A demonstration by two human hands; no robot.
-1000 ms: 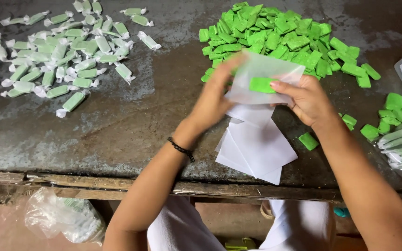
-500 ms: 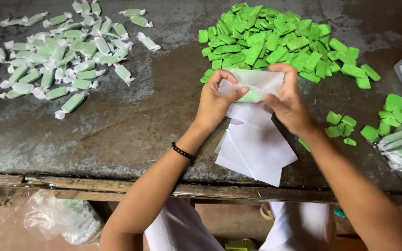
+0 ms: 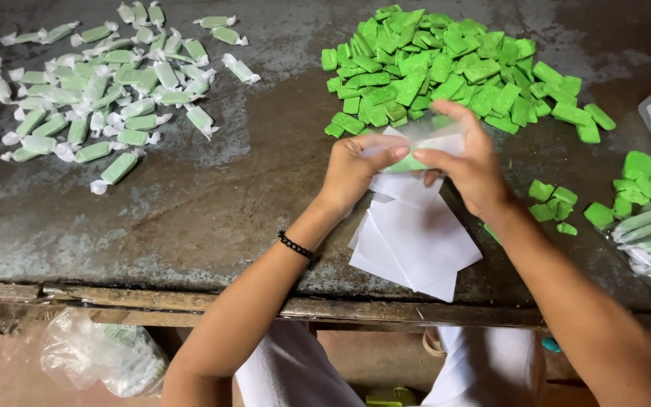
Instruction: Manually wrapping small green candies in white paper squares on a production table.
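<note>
Both hands meet over the grey tabletop [image 3: 212,218]: the left hand [image 3: 356,169] and the right hand [image 3: 472,169] each pinch closed on an end of a clear wrapper [image 3: 423,147] folded around a green candy [image 3: 410,163]. Just beneath them lies a stack of white papers [image 3: 416,245], a pile of bare green candies [image 3: 446,71] sits just beyond, and wrapped candies [image 3: 99,90] lie well off to the left.

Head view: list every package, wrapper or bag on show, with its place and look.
Wrapped candies: far left of table, green bars in clear twisted wrappers.
Wrapper sheets: stack under the hands, white squares.
Wrapper: between left hand and right hand, translucent, around a green piece.
Plastic bag: below table edge, clear, crumpled.
No labels, signs or screens.
</note>
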